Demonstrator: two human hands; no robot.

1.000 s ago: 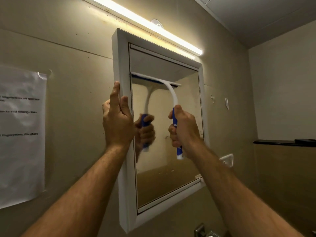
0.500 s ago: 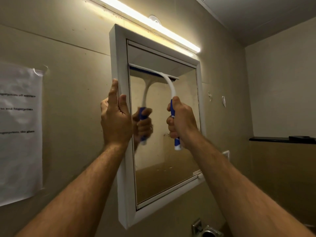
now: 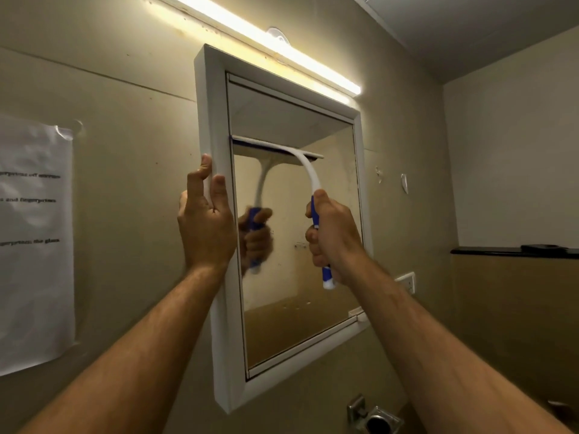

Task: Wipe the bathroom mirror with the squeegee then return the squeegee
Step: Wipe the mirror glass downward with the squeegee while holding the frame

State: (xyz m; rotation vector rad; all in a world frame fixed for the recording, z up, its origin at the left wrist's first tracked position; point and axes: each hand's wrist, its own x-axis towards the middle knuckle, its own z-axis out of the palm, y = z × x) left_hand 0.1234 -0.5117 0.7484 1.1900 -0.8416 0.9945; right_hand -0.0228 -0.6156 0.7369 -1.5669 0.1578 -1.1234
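Two bare forearms reaching up from the lower edge toward a wall-hung mirror (image 3: 297, 245). Right hand (image 3: 333, 236) wrapped around the blue-and-white handle of the squeegee (image 3: 308, 180), fingers (image 3: 313, 236) curled tight and clamped on the grip, thumb laid along its top; handle's white butt poking out just below the little finger. Above that thumb, a white neck arching up and left to the blade, pressed flat on the glass in the upper part of the pane, one end touching the inner left edge of the frame. Left hand (image 3: 205, 227) set upright on the white mirror frame (image 3: 219, 308), fingers straight and slightly apart, gripping nothing, thumb lying against the frame's front face beside the glass, fingertips pointing up along the outer edge. Between both hands, a reflection of the gripping fist and handle in the glass. Well left of the left fingers, a taped paper notice (image 3: 34, 239) with blurred, unreadable print. Above the fingertips, past the frame's top, a lit tube light (image 3: 266, 42) slanting across the wall. Right of the right knuckles, a wall socket (image 3: 407, 281), and farther off a dark shelf (image 3: 513, 251).
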